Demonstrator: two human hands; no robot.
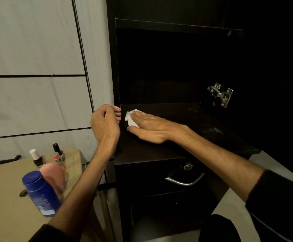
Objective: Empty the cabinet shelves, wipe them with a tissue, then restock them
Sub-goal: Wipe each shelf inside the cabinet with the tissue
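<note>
I see my right hand (147, 125) lying flat near the middle of the frame, fingers straight, pressing a crumpled white tissue (131, 118) onto the dark cabinet shelf (203, 123) — the tissue sits at the shelf's left end, half covered by my fingertips. Pale smudges show on the shelf toward the right, below a metal hinge (221, 94). My left hand (105, 122) is just beside the tissue at the cabinet's left edge, fingers loosely curled; I cannot tell whether it grips the panel edge or holds nothing. In the lower left of the frame, on the tan bench (4, 206), stand a blue bottle (41, 193), a pink bottle (54, 175) just behind it, and small nail-polish bottles (37, 157) further back. Below the shelf — a drawer with a curved metal handle (184, 180).
</note>
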